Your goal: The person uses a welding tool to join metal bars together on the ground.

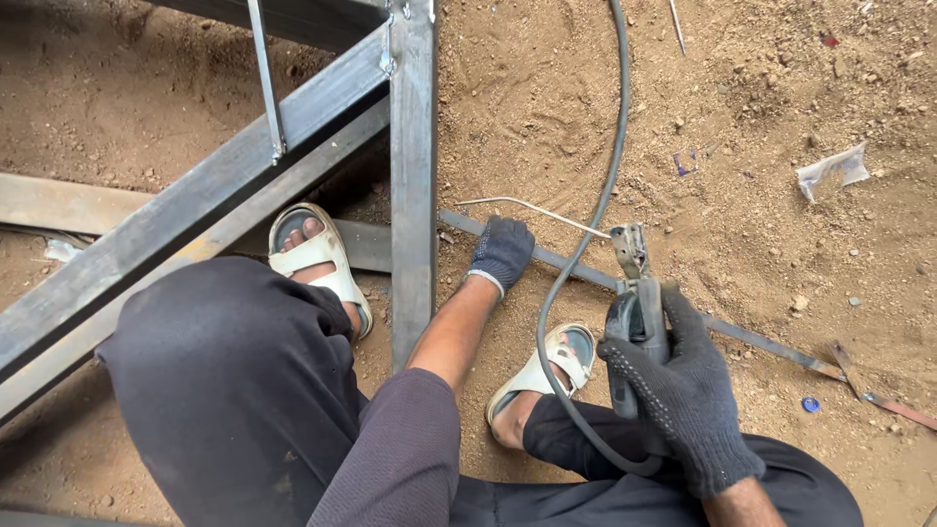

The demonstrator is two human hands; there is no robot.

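1. Sandy, pebbly ground (742,117) is seen from above, scattered with small scraps of litter and a crumpled plastic wrapper (832,170).
2. A welded steel frame (413,176) of grey square tubing is stood on the sand at the left, with one upright post and slanted bars joined near the top.
3. The right hand (683,390), covered by a dark dotted work glove, is wrapped fully around the handle of a welding electrode holder (636,303); its fingers are closed tight on the grip.
4. A thin welding rod (532,208) is clamped in the holder's metal head and is pointed left, its bent tip held above the sand.
5. A grey cable (610,146) is looped from the holder's base past the knee and is led away toward the top.
6. The left hand (502,252), also gloved, is laid palm down on a flat steel strip (761,342) beside the post, fingers curled loosely, nothing gripped.
7. Two feet in pale sandals (317,259) are planted on either side of the post.
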